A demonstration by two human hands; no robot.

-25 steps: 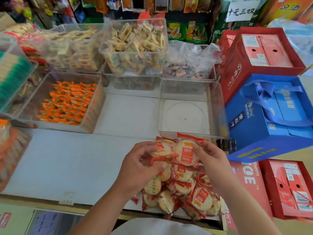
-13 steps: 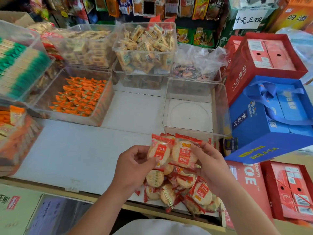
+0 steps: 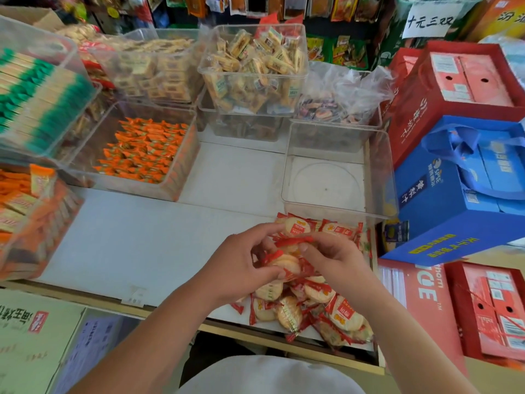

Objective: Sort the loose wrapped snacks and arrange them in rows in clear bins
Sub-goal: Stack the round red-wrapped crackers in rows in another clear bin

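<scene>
A pile of red-wrapped round rice crackers (image 3: pixel 315 311) lies at the white counter's front edge. My left hand (image 3: pixel 241 265) and my right hand (image 3: pixel 335 260) meet above the pile, and both grip a small stack of these cracker packs (image 3: pixel 289 251), fingers curled round it. Two more packs (image 3: pixel 318 227) show just beyond my fingers. An empty clear bin (image 3: pixel 380 172) stands right behind the pile.
A clear bin of orange-wrapped sweets (image 3: pixel 142 155) stands at the left, with a bin of beige snacks (image 3: pixel 255 69) behind it. Green-edged packs (image 3: pixel 37 100) fill a bin at far left. Blue (image 3: pixel 454 194) and red gift boxes (image 3: pixel 454 89) crowd the right.
The two packs I held upright, labels facing me, have come together into a flat stack between both hands. The stack has dropped closer to the pile.
</scene>
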